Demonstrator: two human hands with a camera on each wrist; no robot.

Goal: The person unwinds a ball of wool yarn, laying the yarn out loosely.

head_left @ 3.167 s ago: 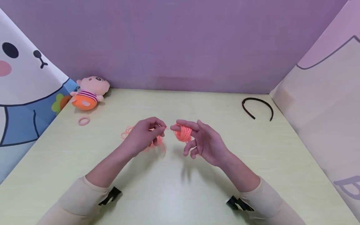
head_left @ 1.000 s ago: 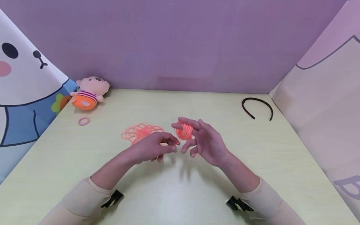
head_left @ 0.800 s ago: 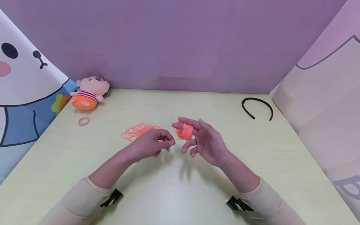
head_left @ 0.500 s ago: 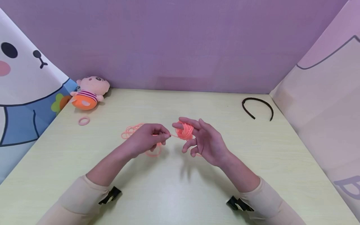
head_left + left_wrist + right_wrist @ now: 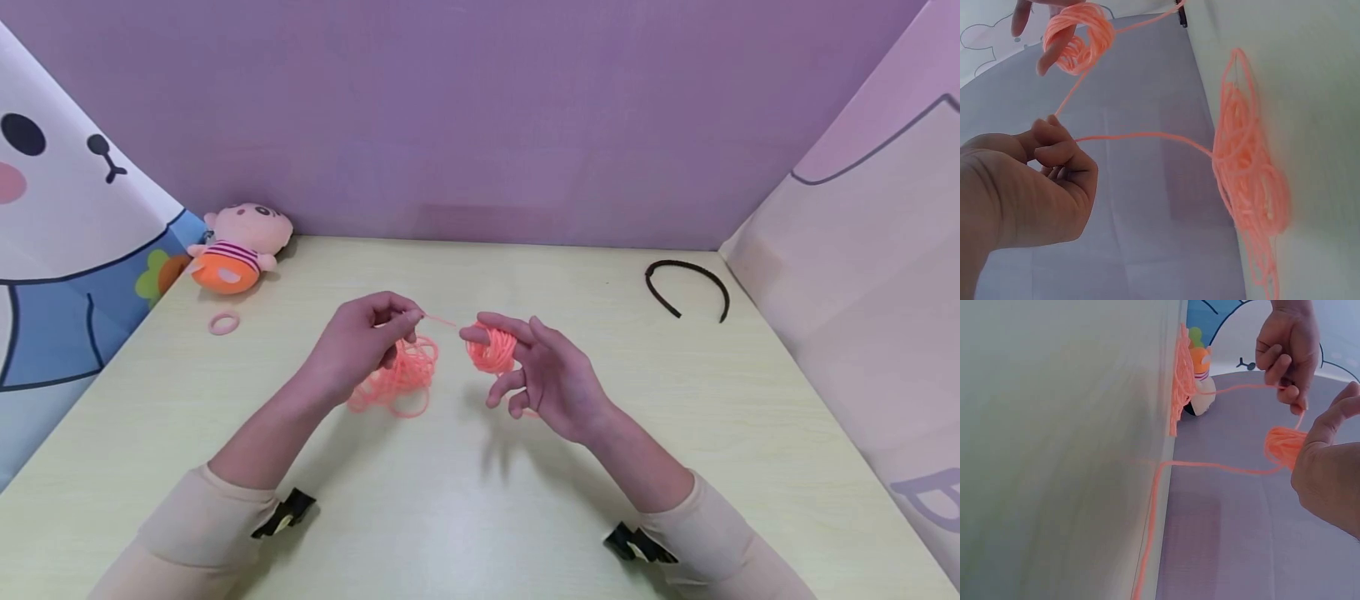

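My left hand [image 5: 352, 354] pinches a strand of coral-pink yarn [image 5: 441, 320] between thumb and forefinger, left of my right hand. The strand runs taut to a small wound coil of yarn [image 5: 492, 352]. That coil is looped round the extended fingers of my right hand [image 5: 551, 387], whose palm is turned up. Below and partly behind the left hand lies a loose yarn pile [image 5: 401, 379] on the table. In the left wrist view, a slack length links this tangled pile [image 5: 1244, 162] to the pinching fingers. A yarn tail [image 5: 1154, 512] hangs from the coil to the table in the right wrist view.
A pink-headed plush toy [image 5: 240, 250] lies at the table's back left, with a pink ring [image 5: 223, 323] in front of it. Toward the back right is a black headband [image 5: 687, 287]. A purple panel [image 5: 487, 125] borders the table's rear. Black clips [image 5: 285, 512] sit by the sleeves.
From below the coil, my left hand has moved up and left, drawing the strand out. More of the pile's near side shows now. The right hand has stayed nearly still.
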